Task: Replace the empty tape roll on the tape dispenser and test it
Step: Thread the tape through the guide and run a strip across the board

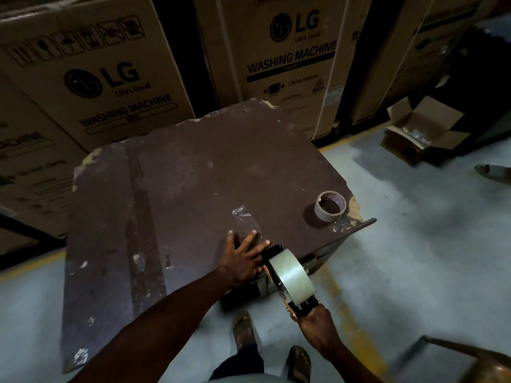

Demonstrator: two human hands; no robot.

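Observation:
A dark brown table (179, 189) fills the middle of the head view. At its near right edge my right hand (318, 327) grips the handle of a tape dispenser (279, 261) loaded with a full roll of pale tape (291, 275). The dispenser's front end rests on the table top. My left hand (243, 257) lies flat on the table with fingers spread, just left of the dispenser's front. A strip of clear tape (246, 217) is stuck to the table beyond my left hand. The empty cardboard tape roll (330, 206) lies flat near the table's right corner.
Large LG washing machine cartons (110, 78) stand behind the table. An open small cardboard box (417, 134) sits on the grey floor at right. Another person's foot (492, 172) shows at the right edge. My feet in sandals (243, 330) are below the table edge.

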